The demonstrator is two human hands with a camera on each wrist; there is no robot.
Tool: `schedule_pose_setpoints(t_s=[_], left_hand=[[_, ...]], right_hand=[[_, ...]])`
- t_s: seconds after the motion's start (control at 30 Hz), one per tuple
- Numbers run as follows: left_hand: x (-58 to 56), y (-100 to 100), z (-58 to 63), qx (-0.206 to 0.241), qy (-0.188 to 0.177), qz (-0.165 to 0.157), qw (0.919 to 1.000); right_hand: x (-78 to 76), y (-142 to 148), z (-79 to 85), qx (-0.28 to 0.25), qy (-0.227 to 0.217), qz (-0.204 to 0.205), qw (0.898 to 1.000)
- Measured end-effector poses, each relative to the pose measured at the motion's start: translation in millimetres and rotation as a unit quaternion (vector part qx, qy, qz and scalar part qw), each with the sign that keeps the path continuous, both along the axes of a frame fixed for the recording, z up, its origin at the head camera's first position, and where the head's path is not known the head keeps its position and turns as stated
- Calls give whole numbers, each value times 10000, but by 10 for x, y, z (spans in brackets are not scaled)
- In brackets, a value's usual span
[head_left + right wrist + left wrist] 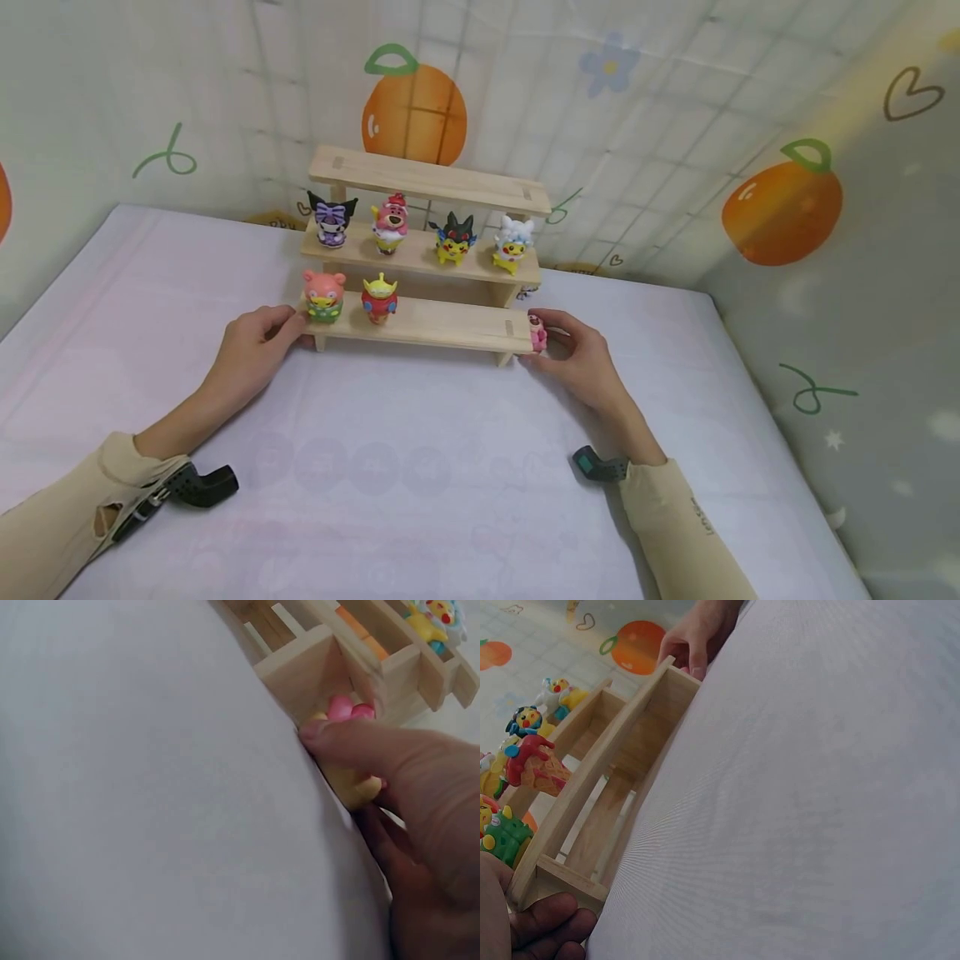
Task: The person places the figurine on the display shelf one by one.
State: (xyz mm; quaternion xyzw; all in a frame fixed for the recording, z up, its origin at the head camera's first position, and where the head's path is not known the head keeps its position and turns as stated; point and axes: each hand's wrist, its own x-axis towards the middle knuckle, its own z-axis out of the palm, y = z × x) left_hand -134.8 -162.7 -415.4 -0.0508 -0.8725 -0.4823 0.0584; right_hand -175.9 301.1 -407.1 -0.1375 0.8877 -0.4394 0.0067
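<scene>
A three-step wooden display shelf (pixel 450 323) stands at the back of the table. My left hand (pixel 251 348) grips the left end of its lowest step, thumb above and fingers curled beneath in the left wrist view. At the other end, my right hand (pixel 583 360) holds a small pink figurine (pixel 537 333) between thumb and fingers, down at table level against the shelf's side. A pink-eared figurine in green (pixel 324 297) and a three-eyed alien figurine (pixel 379 298) stand on the left half of the lowest step.
Along the middle step stand a purple-and-black figurine (pixel 332 220), a pink bear figurine (pixel 390 223), a dark-hooded yellow figurine (pixel 453 238) and a white-hooded one (pixel 513 243). A fruit-printed curtain (pixel 510 100) hangs behind the white-covered table (pixel 390 517).
</scene>
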Motion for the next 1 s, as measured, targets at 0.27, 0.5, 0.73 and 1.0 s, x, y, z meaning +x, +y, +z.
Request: schedule_pose_setpoints(t_s=[0.27, 0.5, 0.73, 1.0], left_hand=[[-3, -9, -15, -5, -31, -25, 10000], [0, -6, -10, -5, -53, -59, 10000], [1, -6, -15, -9, -18, -77, 10000], [-2, -7, -22, -16, -22, -61, 10000]], right_hand=[[-39, 121, 6, -1, 84, -312, 9995], [-12, 233, 118, -263, 258, -490, 9981], [14, 175, 247, -487, 388, -286, 9977], [38, 102, 300, -308, 586, -170, 9977]])
